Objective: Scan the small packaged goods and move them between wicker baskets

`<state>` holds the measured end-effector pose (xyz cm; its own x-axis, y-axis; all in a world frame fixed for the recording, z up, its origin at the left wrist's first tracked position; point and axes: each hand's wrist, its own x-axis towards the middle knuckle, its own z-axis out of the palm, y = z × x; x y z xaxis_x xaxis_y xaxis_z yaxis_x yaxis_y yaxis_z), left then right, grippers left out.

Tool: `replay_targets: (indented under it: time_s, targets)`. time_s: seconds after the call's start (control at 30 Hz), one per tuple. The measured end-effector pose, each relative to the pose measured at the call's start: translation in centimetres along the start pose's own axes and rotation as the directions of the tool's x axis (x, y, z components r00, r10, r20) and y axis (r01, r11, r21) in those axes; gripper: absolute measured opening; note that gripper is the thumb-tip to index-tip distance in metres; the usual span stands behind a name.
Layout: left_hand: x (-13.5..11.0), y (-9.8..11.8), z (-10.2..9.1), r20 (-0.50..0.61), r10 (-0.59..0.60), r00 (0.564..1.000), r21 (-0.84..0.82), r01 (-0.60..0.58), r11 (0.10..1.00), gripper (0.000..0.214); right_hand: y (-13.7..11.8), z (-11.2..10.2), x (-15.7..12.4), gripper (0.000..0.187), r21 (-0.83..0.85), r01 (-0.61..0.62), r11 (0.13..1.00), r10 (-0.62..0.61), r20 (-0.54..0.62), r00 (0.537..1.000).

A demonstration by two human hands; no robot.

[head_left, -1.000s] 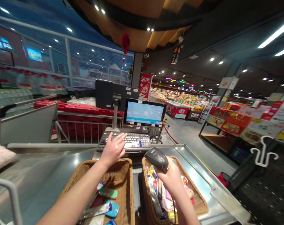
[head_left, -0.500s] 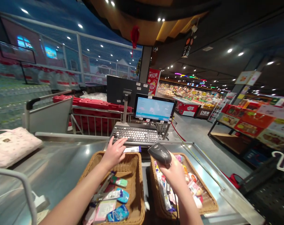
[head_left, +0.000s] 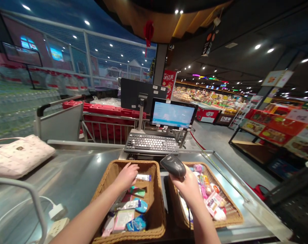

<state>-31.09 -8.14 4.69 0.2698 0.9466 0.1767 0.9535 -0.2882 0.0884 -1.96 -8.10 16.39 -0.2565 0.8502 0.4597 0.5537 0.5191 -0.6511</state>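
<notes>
My left hand [head_left: 127, 177] reaches into the left wicker basket [head_left: 162, 200], its fingers closed around one end of a slim white packet with a purple tip [head_left: 144, 177]. Below it in that basket lie a blue packet [head_left: 136, 223], a green one [head_left: 138, 192] and a pale pink-edged one [head_left: 124, 218]. My right hand [head_left: 188, 183] grips a black barcode scanner [head_left: 172, 165], its cord hanging down. The scanner is held over the near-left edge of the right wicker basket [head_left: 235, 210], which contains several small colourful packages [head_left: 212, 200].
A keyboard [head_left: 152, 144] and a lit screen [head_left: 173, 114] stand beyond the baskets. On the metal counter [head_left: 80, 173], a pale handbag [head_left: 21, 156] lies far left, near a white plug [head_left: 56, 211] and a grey curved rail [head_left: 29, 193].
My left hand has come down from in front of the keyboard into the left basket, with the white packet. The scanner stays in my right hand. The view has shifted slightly left.
</notes>
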Motion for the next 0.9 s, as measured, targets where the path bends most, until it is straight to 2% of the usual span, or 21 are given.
replay_targets:
  time_s: [0.27, 0.5, 0.67, 0.8, 0.9]
  targets:
    - [0.1, 0.3, 3.6, 0.134, -0.029, 0.991, -0.016, 0.032, 0.999, 0.019, -0.3, 0.6, -0.8, 0.031, 0.013, -0.05, 0.999, 0.05, -0.003, 0.999]
    - [0.5, 0.8, 5.6, 0.13, -0.048, 0.99, 0.005, 0.048, 0.999, 0.028, -0.1, -0.6, -1.6, 0.023, -0.024, -0.089, 0.996, 0.087, -0.061, 0.994]
    - [2.1, 2.5, 5.1, 0.089, 0.038, 0.995, -0.008, -0.037, 0.999, 0.026, 1.0, -2.8, -2.3, 0.022, -0.053, -0.153, 0.987, 0.145, -0.131, 0.981]
    - [4.8, 5.8, 3.6, 0.01, 0.143, 0.99, -0.043, -0.143, 0.989, 0.023, 2.4, -5.6, -3.0, 0.021, -0.092, -0.224, 0.97, 0.2, -0.215, 0.956]
    - [6.7, 8.6, 2.4, -0.057, 0.133, 0.989, -0.043, -0.135, 0.99, 0.034, 3.7, -8.1, -3.5, 0.023, -0.114, -0.284, 0.952, 0.243, -0.283, 0.928]
